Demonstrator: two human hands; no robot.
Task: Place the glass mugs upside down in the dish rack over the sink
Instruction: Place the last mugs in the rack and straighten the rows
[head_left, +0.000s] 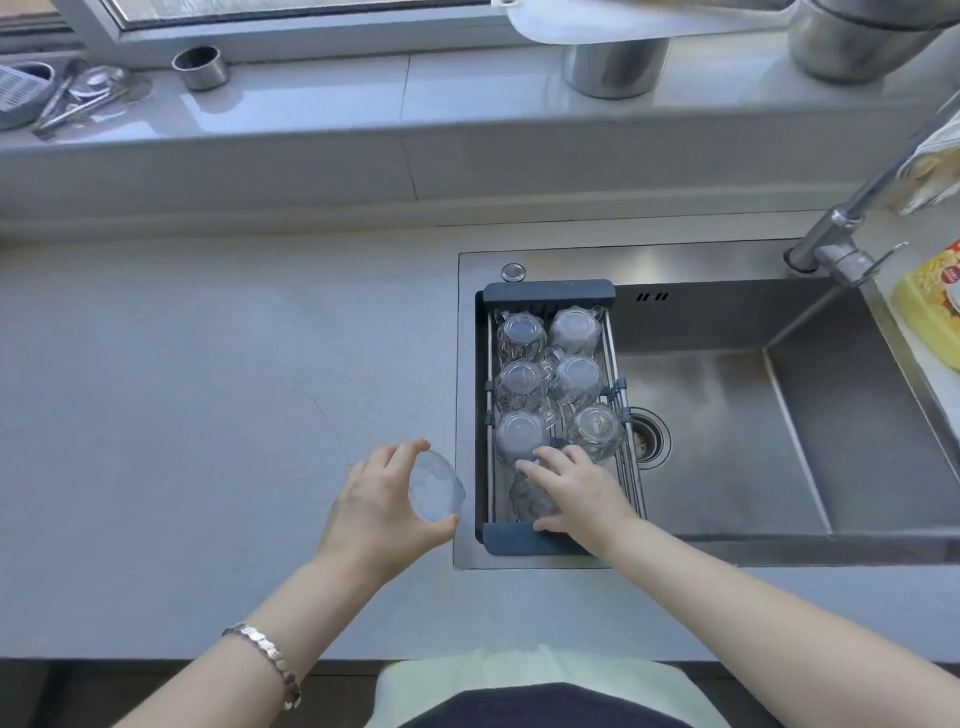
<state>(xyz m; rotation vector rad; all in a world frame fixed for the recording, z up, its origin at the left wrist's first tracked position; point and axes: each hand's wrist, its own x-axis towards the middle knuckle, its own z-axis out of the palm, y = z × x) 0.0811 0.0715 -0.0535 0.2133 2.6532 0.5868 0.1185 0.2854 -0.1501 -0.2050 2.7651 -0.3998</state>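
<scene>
Gripping mug (435, 486), L hand (375, 512)

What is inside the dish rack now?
The rack holds six upturned mugs in two columns, such as one at the back. The right hand covers a seventh mug at the front; its orientation is unclear.

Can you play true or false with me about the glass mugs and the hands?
1. Six mugs already stand upside down in the dish rack. True.
2. The left hand is empty. False: it holds a glass mug.
3. The right hand is on a mug at the rack's near end. True.
4. The rack sits on the countertop. False: it spans the sink.
</scene>
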